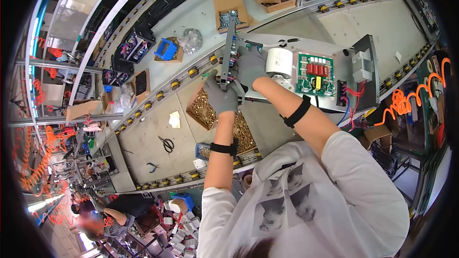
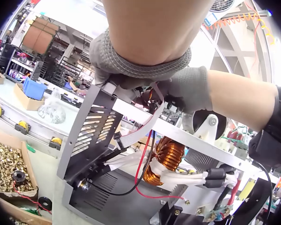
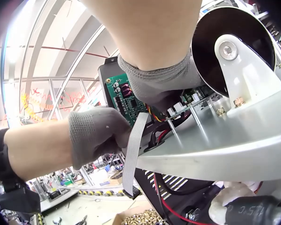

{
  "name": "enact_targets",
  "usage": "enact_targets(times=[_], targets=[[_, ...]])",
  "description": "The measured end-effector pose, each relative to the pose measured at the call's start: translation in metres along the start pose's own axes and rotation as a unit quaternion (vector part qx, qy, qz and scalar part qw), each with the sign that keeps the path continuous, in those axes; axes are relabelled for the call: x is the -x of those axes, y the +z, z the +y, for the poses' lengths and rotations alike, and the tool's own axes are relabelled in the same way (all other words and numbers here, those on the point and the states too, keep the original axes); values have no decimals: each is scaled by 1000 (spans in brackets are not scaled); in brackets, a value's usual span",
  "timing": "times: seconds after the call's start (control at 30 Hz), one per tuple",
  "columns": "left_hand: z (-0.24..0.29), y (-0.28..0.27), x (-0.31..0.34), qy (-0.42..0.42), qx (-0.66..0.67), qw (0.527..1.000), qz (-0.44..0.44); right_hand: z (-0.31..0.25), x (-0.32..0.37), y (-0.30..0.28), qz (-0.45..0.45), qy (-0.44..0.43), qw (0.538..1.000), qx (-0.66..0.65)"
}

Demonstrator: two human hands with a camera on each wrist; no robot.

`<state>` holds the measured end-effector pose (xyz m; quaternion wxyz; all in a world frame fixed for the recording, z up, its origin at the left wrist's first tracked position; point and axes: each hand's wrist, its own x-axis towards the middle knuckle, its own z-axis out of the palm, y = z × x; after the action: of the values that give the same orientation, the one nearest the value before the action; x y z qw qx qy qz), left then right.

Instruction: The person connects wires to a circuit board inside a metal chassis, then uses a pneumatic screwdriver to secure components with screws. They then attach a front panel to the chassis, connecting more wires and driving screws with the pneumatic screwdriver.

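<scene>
In the head view my gloved left hand point(image 1: 222, 94) grips the near end of a dark metal panel point(image 1: 230, 33) standing at the chassis end. A green circuit board point(image 3: 124, 96) sits on this panel's inner side. Close beside it, my gloved right hand point(image 3: 164, 84) reaches down among the wires point(image 3: 155, 115) between panel and chassis; its fingertips are hidden, and I cannot tell whether they pinch anything. A grey ribbon cable point(image 3: 135, 152) hangs by the left hand. Under the metal deck of the chassis point(image 2: 196, 143) are a copper coil point(image 2: 165, 159) and red and black leads.
On the deck are a white cylinder point(image 1: 279, 63) and a green board with red parts point(image 1: 315, 74). Boxes of brass fasteners point(image 1: 203, 110), scissors point(image 1: 167, 145) and pliers point(image 1: 152, 167) lie on the bench. Roller tracks point(image 1: 174, 84) run behind, with a blue bin point(image 1: 166, 49).
</scene>
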<state>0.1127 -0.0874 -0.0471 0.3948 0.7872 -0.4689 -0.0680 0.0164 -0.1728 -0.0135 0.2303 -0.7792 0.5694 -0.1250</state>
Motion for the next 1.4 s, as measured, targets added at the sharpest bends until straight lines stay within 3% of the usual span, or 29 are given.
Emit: enact_targets(times=[0.07, 0.2, 0.27, 0.4, 0.53, 0.7, 0.77, 0.8, 0.87, 0.9, 0.93, 1.0, 1.07, 1.13, 1.17, 1.2, 1.27, 1.4], targets=[[0, 1, -3, 2, 5, 1000, -2, 0, 0, -6, -28, -16, 999, 6], [0, -6, 1, -13, 15, 1000, -20, 0, 10, 13, 13, -13, 999, 44], [-1, -4, 4, -21, -9, 1000, -9, 1, 12, 32, 130, -12, 989, 69], [-2, -1, 7, 4, -5, 1000, 10, -4, 14, 30, 164, 14, 982, 90], [-1, -5, 9, -30, 20, 999, -12, -4, 17, 29, 171, 22, 984, 35], [2, 4, 10, 10, -11, 999, 39, -6, 15, 15, 92, 0, 994, 66], [5, 4, 9, -43, 140, 989, 22, -5, 16, 12, 83, -19, 996, 20], [9, 5, 8, -38, 136, 990, 13, 1, 17, 11, 85, -10, 996, 14], [22, -10, 12, 49, 71, 996, 32, 6, 28, 13, 167, -96, 980, 54], [59, -35, 6, 132, -13, 990, 49, 6, 36, 3, 151, -152, 974, 76], [62, -38, 0, 135, -18, 990, 42, 6, 35, 4, 150, -145, 975, 71], [66, -40, -17, 148, -29, 988, -27, -1, 27, 7, 39, -59, 996, 59], [63, -42, -32, 139, -38, 987, -71, -5, 21, 8, 56, -21, 998, 23], [40, -33, -43, 154, 78, 971, -167, -6, 20, 7, 55, 27, 998, -11], [34, -24, -36, 28, 226, 955, -189, -4, 17, 10, 45, 20, 998, -30], [36, -23, -33, 28, 222, 955, -192, 0, 16, 13, 44, 23, 998, -34], [41, -23, -32, -14, 274, 942, -195, 6, 15, 18, 60, -55, 995, -55], [48, -26, -34, 7, 222, 951, -216, 7, 9, 12, 10, -65, 997, -46]])
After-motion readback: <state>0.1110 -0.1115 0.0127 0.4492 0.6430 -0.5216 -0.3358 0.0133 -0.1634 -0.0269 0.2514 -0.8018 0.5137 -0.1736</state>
